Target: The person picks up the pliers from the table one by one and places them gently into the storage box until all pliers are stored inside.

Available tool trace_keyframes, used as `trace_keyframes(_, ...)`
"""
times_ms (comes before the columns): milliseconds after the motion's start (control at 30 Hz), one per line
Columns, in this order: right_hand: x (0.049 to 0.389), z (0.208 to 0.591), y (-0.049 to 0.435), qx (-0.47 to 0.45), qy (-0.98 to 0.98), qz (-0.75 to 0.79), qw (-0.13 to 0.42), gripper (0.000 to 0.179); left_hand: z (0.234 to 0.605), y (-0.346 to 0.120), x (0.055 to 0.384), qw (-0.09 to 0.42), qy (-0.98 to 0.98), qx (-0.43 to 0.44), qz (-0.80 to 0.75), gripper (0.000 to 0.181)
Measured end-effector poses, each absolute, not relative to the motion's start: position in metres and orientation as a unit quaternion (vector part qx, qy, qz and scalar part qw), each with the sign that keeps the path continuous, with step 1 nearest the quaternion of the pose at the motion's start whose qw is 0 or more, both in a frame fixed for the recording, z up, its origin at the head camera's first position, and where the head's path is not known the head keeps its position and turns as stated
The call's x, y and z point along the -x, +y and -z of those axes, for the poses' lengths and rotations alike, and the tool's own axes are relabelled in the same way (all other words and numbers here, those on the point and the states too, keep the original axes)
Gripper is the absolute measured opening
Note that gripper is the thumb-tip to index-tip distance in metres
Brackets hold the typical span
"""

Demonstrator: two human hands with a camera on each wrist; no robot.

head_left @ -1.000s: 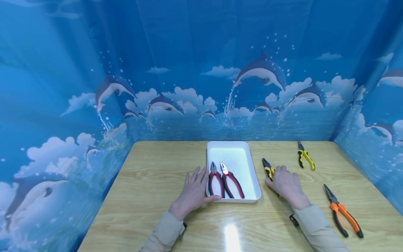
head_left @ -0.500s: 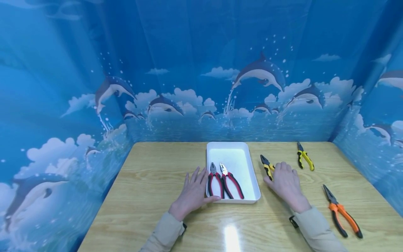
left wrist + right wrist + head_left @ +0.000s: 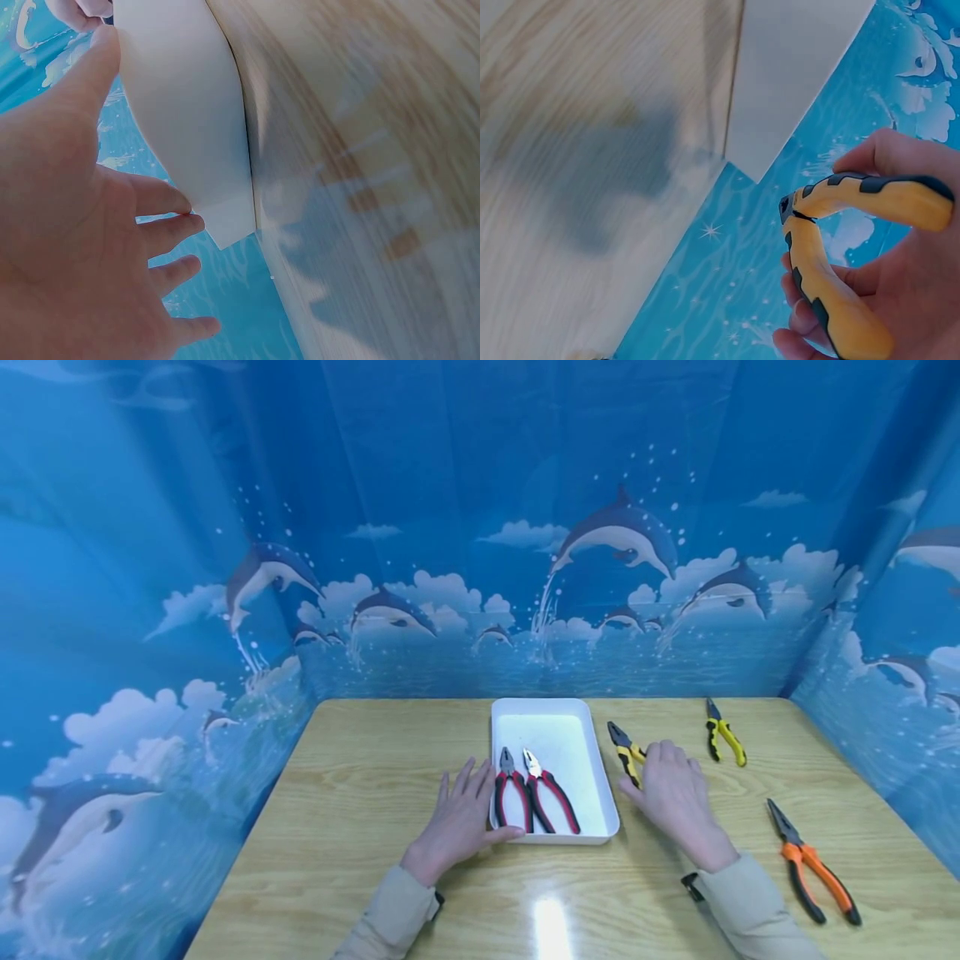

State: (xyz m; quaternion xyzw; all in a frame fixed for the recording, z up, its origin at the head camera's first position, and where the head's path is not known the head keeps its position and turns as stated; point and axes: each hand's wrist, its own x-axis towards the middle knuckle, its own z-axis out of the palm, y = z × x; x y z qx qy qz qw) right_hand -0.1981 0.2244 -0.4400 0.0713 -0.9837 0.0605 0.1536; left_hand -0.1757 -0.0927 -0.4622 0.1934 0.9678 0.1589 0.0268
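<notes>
Left hand (image 3: 456, 820) is spread open against the left of the tray (image 3: 551, 731), probably just bracing it lol. Right hand (image 3: 677, 795) grips the yellow pliers (image 3: 623, 750) by the handles, right of the tray, likely for better control.

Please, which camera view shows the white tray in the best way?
The head view. It looks down into the white tray, showing its floor, most of its rim and two red-and-black pliers inside; the left hand hides a little. The left and right wrist views each show only part of its outside.
</notes>
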Motion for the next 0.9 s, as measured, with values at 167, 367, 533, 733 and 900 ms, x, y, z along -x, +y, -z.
trace_keyframes(167, 0.198, 0.438, 0.218, -0.077, -0.983, -0.052, 0.160, 0.050, 0.462, -0.092, 0.176, 0.027, 0.968, -0.193, -0.159, 0.104)
trace_keyframes(367, 0.199, 0.433, 0.205, -0.084, -0.981, -0.053, 0.168, 0.048, 0.462, -0.092, 0.176, 0.028, 0.969, -0.190, -0.157, 0.104)
trace_keyframes(533, 0.202, 0.431, 0.193, -0.088, -0.984, -0.048, 0.149, 0.047, 0.461, -0.092, 0.175, 0.024, 0.969, -0.192, -0.152, 0.104)
trace_keyframes(733, 0.206, 0.433, 0.178, -0.102, -0.985, -0.038, 0.134, 0.044, 0.460, -0.091, 0.174, 0.025, 0.970, -0.190, -0.149, 0.104)
trace_keyframes(900, 0.209, 0.435, 0.167, -0.107, -0.990, -0.026, 0.086, 0.044, 0.460, -0.090, 0.175, 0.029, 0.971, -0.184, -0.147, 0.104)
